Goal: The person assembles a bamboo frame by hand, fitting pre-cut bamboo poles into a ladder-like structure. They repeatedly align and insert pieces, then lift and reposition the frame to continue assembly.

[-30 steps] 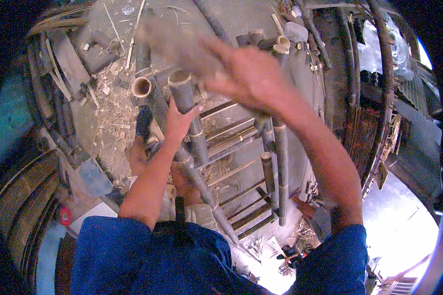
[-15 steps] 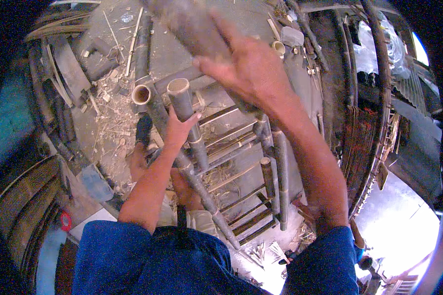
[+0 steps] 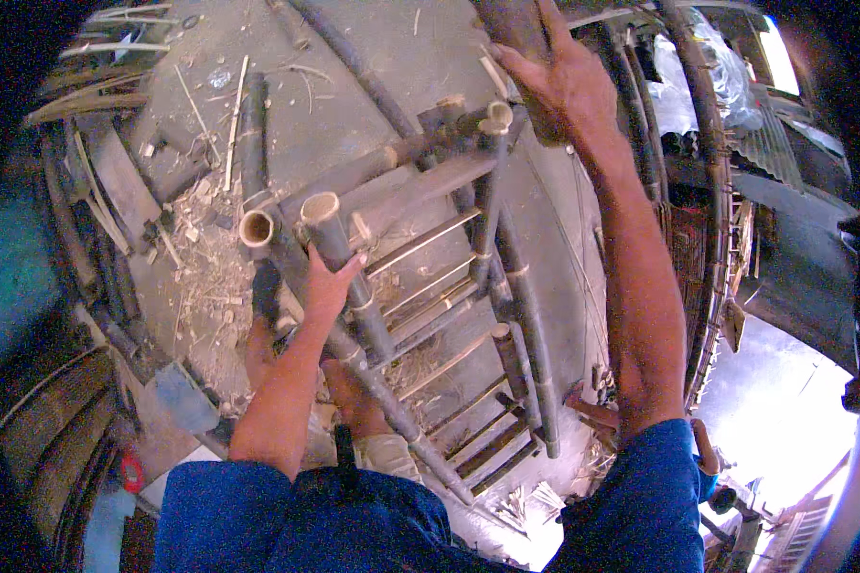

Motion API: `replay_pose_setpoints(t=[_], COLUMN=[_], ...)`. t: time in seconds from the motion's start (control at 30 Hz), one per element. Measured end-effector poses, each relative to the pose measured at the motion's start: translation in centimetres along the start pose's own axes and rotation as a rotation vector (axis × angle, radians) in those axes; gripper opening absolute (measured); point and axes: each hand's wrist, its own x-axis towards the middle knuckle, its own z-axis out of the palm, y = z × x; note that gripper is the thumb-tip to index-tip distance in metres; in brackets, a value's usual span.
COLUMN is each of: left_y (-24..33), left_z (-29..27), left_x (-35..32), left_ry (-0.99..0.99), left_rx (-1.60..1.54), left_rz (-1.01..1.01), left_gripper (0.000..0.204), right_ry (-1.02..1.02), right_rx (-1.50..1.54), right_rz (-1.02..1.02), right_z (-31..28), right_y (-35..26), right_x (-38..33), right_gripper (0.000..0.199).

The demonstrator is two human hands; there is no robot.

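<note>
Looking down through the head camera, the right hand [image 3: 566,81] now sits high near the far edge of the picture, fingers wrapped around a thick, dark block-like tool [image 3: 518,38] whose top runs out of view. Half a second ago that hand and tool were lower and nearer the middle of the bamboo frame [image 3: 449,315]; a second ago they were a blurred streak closer to the left-hand poles. So the arm has lifted up and away over the last second, which reads as the raising part of a swing rather than a strike landing.

The left hand [image 3: 327,286] has hardly shifted: it stays clamped around an upright, open-ended bamboo pole [image 3: 333,234] at the near left side of the frame, palm against the pole just below its cut mouth. A second hollow pole end [image 3: 256,229] stands just beside it, to the left. The frame itself, two long side poles joined by thin rungs, lies on the concrete floor [image 3: 354,105] and runs from the person's knees away toward the right hand; it has not moved.

Shavings and splinters [image 3: 205,277] are scattered on the floor to the left of the frame. Blue sleeves [image 3: 248,516] fill the lower edge.
</note>
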Motion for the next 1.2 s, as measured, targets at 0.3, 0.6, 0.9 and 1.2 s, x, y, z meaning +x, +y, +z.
replay_pose_setpoints(t=[0.3,0.6,0.9,1.2], left_y=[0.5,-2.9,-2.0,-0.9], left_z=[-0.1,0.6,0.3,0.7], left_x=[-0.3,0.6,0.2,0.0], left_ry=[0.044,0.044,-0.018,0.052], left_rx=[0.16,0.207,0.059,0.118], left_rz=[0.013,0.03,-0.111,-0.04], left_gripper=[0.106,0.109,0.108,0.097], right_ry=[-0.514,-0.727,-0.114,-0.904], right_rx=[-0.309,-0.251,0.475,0.346], right_rz=[-0.046,0.098,-0.032,-0.284], right_z=[2.9,2.1,-0.6,2.0], right_y=[8.3,6.1,-3.1,-8.7], right_x=[-4.3,-7.2,-4.4,-9.9], right_gripper=[0.081,0.086,0.092,0.089])
